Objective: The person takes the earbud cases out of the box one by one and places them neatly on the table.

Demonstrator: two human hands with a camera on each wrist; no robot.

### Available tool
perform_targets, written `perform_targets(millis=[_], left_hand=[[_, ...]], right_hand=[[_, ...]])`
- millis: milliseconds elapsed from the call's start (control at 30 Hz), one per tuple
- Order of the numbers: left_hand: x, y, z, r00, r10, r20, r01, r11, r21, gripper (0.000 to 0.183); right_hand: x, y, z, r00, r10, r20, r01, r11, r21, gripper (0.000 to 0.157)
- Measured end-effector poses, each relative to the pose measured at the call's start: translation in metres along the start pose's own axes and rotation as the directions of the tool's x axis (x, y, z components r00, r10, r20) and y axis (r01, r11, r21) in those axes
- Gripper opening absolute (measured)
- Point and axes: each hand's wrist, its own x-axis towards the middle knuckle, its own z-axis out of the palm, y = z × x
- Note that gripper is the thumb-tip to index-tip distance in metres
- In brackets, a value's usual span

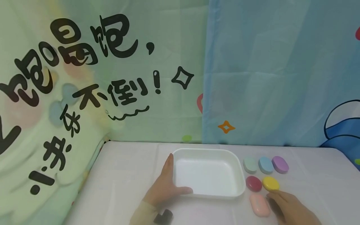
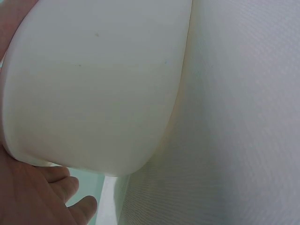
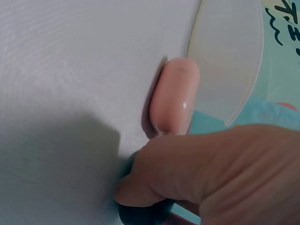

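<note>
My left hand [image 1: 166,184] grips the left end of a white rectangular tray [image 1: 208,196], thumb at the front rim and fingers along the left side. In the left wrist view the tray's pale outer wall [image 2: 103,93] fills much of the picture, with fingertips [image 2: 65,187] beside its end. At the front right, my right hand [image 1: 289,204] is beside a pink rounded block [image 1: 259,205]. The right wrist view shows its thumb over a smooth dark green rounded piece [image 3: 145,214], which the fingers hold; most of that piece is hidden by the hand.
Right of the tray lie smooth rounded pieces: pale green [image 1: 250,165], light blue [image 1: 266,165] and purple [image 1: 280,164] behind, red [image 1: 254,183] and yellow [image 1: 270,183] nearer. A white cloth covers the table [image 1: 118,187]. Printed curtains [image 1: 168,37] hang along its back and left sides.
</note>
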Motion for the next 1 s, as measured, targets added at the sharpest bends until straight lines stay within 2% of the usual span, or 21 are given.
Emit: perform_targets(millis=[300,367,467,533,700,800,900,1000], left_hand=[[0.0,0.001,-0.001,1.0,-0.012,0.012,0.012,1.0,-0.025,0.138],[0.0,0.001,-0.001,1.0,-0.013,0.01,0.014,1.0,-0.019,0.138],[0.0,0.001,-0.001,1.0,-0.012,0.008,0.012,1.0,-0.013,0.138],[0.001,0.001,0.0,1.0,-0.005,0.006,0.005,1.0,-0.012,0.138],[0.0,0.001,-0.001,1.0,-0.01,0.001,0.01,1.0,-0.01,0.138],[0.001,0.002,-0.001,1.0,-0.011,-0.004,0.011,1.0,-0.005,0.138],[0.002,0.004,-0.002,1.0,-0.005,-0.012,0.005,1.0,-0.005,0.138],[0.003,0.005,-0.003,1.0,-0.003,-0.024,0.003,1.0,-0.003,0.137]], right_hand=[[-0.002,-0.001,-0.001,1.0,-0.015,-0.02,0.015,1.0,-0.001,0.119],[-0.003,-0.004,-0.004,0.999,-0.017,-0.027,0.018,1.0,0.015,0.111],[-0.004,-0.01,-0.01,0.999,-0.011,-0.033,0.012,1.0,0.02,0.107],[-0.002,-0.015,-0.017,0.998,-0.033,-0.053,0.034,0.999,0.009,0.092],[0.001,-0.029,-0.033,0.988,-0.095,-0.124,0.094,0.996,-0.01,0.067],[0.004,-0.039,-0.041,0.985,-0.1,-0.139,0.103,0.994,0.02,0.07],[0.009,-0.05,-0.049,0.991,-0.064,-0.12,0.073,0.995,0.065,0.077],[0.011,-0.062,-0.05,0.974,-0.094,-0.207,0.108,0.993,0.055,0.071]])
